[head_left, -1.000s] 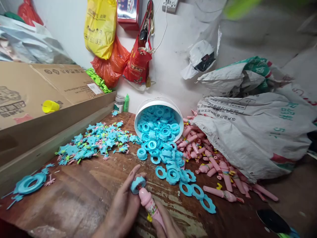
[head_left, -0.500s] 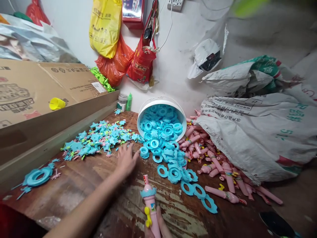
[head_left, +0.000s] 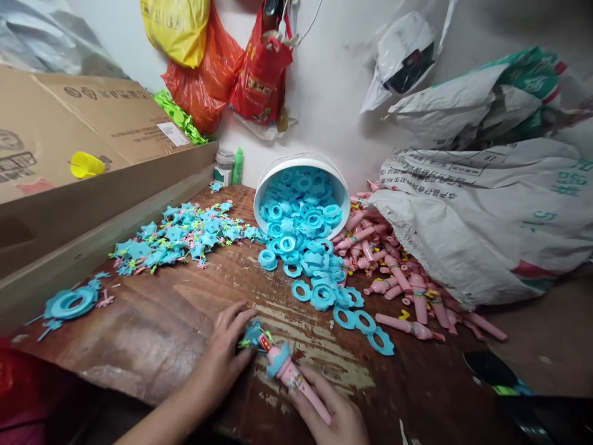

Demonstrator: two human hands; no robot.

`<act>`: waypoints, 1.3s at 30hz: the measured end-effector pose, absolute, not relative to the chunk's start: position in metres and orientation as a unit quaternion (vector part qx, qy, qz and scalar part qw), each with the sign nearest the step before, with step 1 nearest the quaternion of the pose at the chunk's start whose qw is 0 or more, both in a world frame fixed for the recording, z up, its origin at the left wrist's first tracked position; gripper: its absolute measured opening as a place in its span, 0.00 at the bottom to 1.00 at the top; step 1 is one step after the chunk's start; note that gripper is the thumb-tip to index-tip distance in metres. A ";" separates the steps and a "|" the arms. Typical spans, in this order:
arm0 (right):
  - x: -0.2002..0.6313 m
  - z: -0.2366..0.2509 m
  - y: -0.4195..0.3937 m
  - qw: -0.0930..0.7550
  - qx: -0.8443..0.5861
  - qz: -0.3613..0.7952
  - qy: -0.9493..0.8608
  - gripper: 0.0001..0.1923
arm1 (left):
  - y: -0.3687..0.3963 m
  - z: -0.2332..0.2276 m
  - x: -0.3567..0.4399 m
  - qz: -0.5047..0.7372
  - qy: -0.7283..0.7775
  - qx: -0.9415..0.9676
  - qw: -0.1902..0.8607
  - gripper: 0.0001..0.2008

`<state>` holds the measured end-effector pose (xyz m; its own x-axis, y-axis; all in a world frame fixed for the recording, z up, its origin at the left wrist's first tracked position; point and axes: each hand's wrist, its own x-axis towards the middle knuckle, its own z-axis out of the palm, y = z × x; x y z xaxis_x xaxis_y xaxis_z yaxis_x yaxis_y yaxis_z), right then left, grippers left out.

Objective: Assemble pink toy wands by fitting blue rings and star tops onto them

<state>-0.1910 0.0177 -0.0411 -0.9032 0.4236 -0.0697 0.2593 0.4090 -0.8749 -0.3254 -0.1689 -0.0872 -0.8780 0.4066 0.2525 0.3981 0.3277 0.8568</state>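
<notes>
- Pink plastic toy wand with blue ring collar [head_left: 291,374]: near front edge of worn wooden table [head_left: 152,334], gripped by right hand [head_left: 331,414].
- Left hand [head_left: 222,355]: pinching small blue star-shaped plastic piece [head_left: 252,334] at wand's tip.

No legible text on anything.

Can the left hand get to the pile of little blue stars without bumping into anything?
Probably yes. The left hand rests on bare wooden table, and the pile of blue stars lies farther back with nothing between them. But its fingers are pinching a small blue piece.
</notes>
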 end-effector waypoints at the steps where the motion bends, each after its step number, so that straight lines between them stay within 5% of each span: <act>1: -0.191 -0.034 0.018 0.062 -0.189 0.464 -0.863 0.23 | -0.170 -0.087 -0.320 0.540 0.807 0.237 0.040 0.33; 5: -0.190 -0.018 0.027 -0.045 -0.165 0.355 -0.919 0.21 | -0.174 -0.079 -0.318 0.538 0.795 0.257 0.115 0.24; 16: -0.187 -0.021 0.029 -0.030 -0.129 0.477 -0.869 0.21 | -0.176 -0.078 -0.326 0.537 0.769 0.308 0.159 0.22; 25: -0.200 -0.012 0.033 -0.097 -0.161 0.537 -0.823 0.23 | -0.177 -0.079 -0.328 0.537 0.764 0.311 0.175 0.21; 27: -0.208 0.003 0.032 -0.116 -0.161 0.493 -0.847 0.23 | -0.178 -0.079 -0.328 0.538 0.763 0.312 0.175 0.22; 31: -0.232 0.040 0.014 -0.144 -0.111 0.227 -0.957 0.13 | -0.179 -0.078 -0.328 0.537 0.758 0.327 0.175 0.22; 34: -0.253 0.058 -0.005 -0.088 -0.079 0.116 -0.986 0.09 | -0.179 -0.079 -0.326 0.543 0.750 0.335 0.178 0.21; 39: -0.266 0.051 0.007 -0.172 -0.141 0.267 -0.938 0.11 | -0.181 -0.079 -0.338 0.546 0.770 0.296 0.148 0.24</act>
<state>-0.2664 0.0070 0.0513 -0.9010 0.1732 -0.3978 0.3570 0.8171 -0.4527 -0.3384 -0.1810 -0.0787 -0.7809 0.6174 0.0946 0.2940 0.2297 0.9278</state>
